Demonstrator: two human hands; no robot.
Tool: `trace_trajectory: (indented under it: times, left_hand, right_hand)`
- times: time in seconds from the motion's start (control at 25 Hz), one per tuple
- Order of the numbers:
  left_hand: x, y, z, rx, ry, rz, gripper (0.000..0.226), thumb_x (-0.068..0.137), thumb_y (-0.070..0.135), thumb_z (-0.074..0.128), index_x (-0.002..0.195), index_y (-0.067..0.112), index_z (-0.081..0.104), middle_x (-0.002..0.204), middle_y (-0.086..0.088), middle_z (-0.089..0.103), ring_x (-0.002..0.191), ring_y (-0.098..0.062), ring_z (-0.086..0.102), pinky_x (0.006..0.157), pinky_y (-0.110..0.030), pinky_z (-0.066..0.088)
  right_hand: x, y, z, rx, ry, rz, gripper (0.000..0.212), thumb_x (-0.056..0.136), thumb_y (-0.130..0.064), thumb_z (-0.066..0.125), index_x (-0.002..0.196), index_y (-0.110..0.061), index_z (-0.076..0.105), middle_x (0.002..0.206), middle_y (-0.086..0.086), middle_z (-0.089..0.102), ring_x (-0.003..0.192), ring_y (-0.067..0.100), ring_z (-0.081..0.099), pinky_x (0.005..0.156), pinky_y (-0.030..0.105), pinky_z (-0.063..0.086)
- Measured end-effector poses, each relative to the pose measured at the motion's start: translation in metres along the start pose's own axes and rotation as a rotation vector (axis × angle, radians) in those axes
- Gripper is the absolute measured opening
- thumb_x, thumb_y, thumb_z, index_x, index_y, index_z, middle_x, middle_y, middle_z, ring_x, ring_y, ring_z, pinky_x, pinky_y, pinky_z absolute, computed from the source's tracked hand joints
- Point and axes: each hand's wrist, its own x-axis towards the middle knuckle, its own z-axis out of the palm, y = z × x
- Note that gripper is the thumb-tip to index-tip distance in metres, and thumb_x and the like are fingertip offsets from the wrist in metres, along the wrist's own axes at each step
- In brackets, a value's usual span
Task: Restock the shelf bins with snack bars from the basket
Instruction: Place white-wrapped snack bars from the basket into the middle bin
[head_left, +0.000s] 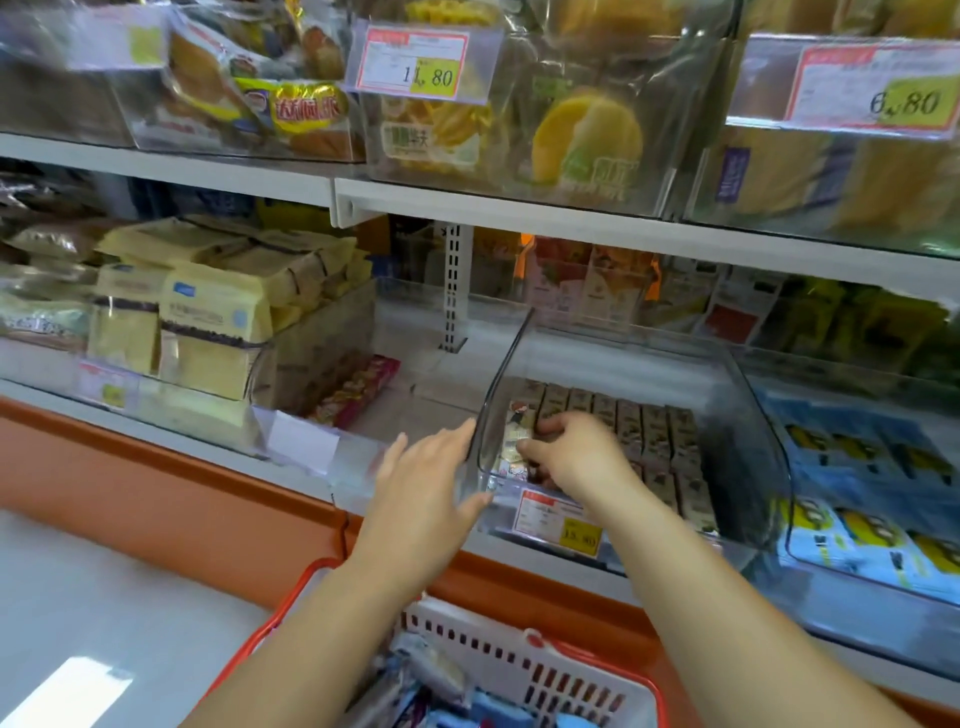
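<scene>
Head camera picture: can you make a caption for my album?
Right hand grips snack bars inside a clear shelf bin; left hand touches its side, basket below.

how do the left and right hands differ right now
The left hand lies outside the clear bin, straight fingers flat against its side wall; the right hand is inside that bin. The left hand holds nothing; the right hand curls its fingers on pale packets beside the brown bars. Both reach over the basket to the same bin.
</scene>
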Motion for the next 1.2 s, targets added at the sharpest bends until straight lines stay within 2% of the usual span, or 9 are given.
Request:
trace_trajectory:
  times: [0.16,0.28,0.4,0.52,0.64,0.8,0.96,1.04,1.2]
  left_hand:
    - [-0.013,-0.001,-0.009,-0.073,-0.015,0.046,0.066,0.091,0.036,0.061,0.148,0.031,0.029,0.152,0.012,0.033,0.143,-0.005,0.019,0.113,-0.019,0.0]
    - [-0.031,-0.005,-0.013,-0.083,-0.059,0.034,0.065,0.093,0.034,0.059,0.15,0.032,0.027,0.155,0.016,0.024,0.144,-0.001,0.01,0.111,-0.015,0.003]
    - [-0.054,-0.01,-0.019,-0.119,0.023,-0.027,0.059,0.092,0.03,0.062,0.145,0.03,0.037,0.149,0.014,0.037,0.139,-0.004,0.028,0.112,-0.019,0.018]
    - [-0.092,-0.015,-0.004,-0.175,-0.087,-0.152,0.049,0.089,0.024,0.065,0.136,0.024,0.052,0.137,0.006,0.053,0.123,-0.009,0.05,0.1,-0.015,0.032]
    - [-0.148,-0.019,0.036,-0.201,-0.474,-0.315,0.048,0.09,0.025,0.064,0.136,0.02,0.052,0.137,-0.001,0.055,0.117,-0.014,0.055,0.094,-0.017,0.038]
    - [-0.208,-0.034,0.086,-0.06,-0.836,-0.459,0.056,0.091,0.036,0.062,0.14,0.015,0.045,0.141,-0.01,0.049,0.118,-0.024,0.056,0.098,-0.034,0.045]
    - [-0.237,-0.046,0.113,0.045,-0.996,-0.546,0.06,0.091,0.038,0.061,0.139,0.01,0.04,0.13,-0.012,0.053,0.105,-0.025,0.061,0.089,-0.037,0.051]
    - [-0.243,-0.047,0.118,0.05,-0.973,-0.566,0.057,0.091,0.034,0.062,0.138,0.012,0.041,0.127,-0.009,0.055,0.104,-0.024,0.061,0.087,-0.036,0.052]
    - [-0.242,-0.05,0.118,-0.051,-0.903,-0.667,0.055,0.089,0.027,0.067,0.139,0.014,0.045,0.131,-0.01,0.056,0.102,-0.022,0.064,0.087,-0.031,0.053]
  right_hand:
    - [-0.001,0.0,-0.004,0.217,-0.109,0.075,0.044,0.089,-0.012,0.068,0.13,-0.006,0.054,0.091,0.011,0.07,0.063,0.016,0.069,0.059,0.026,0.059]
    - [-0.011,0.0,-0.011,0.267,-0.11,-0.009,0.039,0.093,-0.009,0.06,0.132,-0.006,0.054,0.104,0.011,0.068,0.074,0.019,0.07,0.067,0.028,0.059]
    - [-0.042,-0.004,-0.018,0.315,0.152,-0.273,0.027,0.096,-0.017,0.053,0.121,-0.026,0.058,0.101,-0.002,0.067,0.08,0.012,0.067,0.072,0.029,0.057]
    - [-0.087,0.0,-0.012,0.501,0.095,-0.362,0.02,0.095,-0.023,0.052,0.097,-0.042,0.06,0.084,-0.006,0.068,0.064,0.009,0.066,0.053,0.019,0.05]
    - [-0.114,0.04,0.025,0.494,-0.092,-0.144,0.016,0.098,-0.021,0.049,0.103,-0.032,0.059,0.084,0.001,0.067,0.055,0.011,0.063,0.046,0.02,0.048]
    - [-0.149,0.137,0.087,0.535,-0.228,0.451,0.021,0.101,-0.014,0.039,0.118,-0.013,0.05,0.083,0.01,0.061,0.06,0.02,0.057,0.049,0.027,0.046]
    - [-0.192,0.21,0.125,0.587,-0.283,0.787,0.029,0.1,-0.011,0.04,0.126,-0.002,0.049,0.071,0.012,0.059,0.052,0.02,0.053,0.047,0.026,0.044]
    - [-0.203,0.221,0.131,0.569,-0.304,0.826,0.029,0.1,-0.011,0.041,0.127,-0.003,0.048,0.069,0.011,0.06,0.051,0.019,0.053,0.045,0.025,0.043]
    - [-0.201,0.22,0.128,0.504,-0.314,0.831,0.017,0.097,-0.004,0.039,0.108,-0.006,0.051,0.064,0.01,0.06,0.047,0.018,0.051,0.045,0.025,0.041]
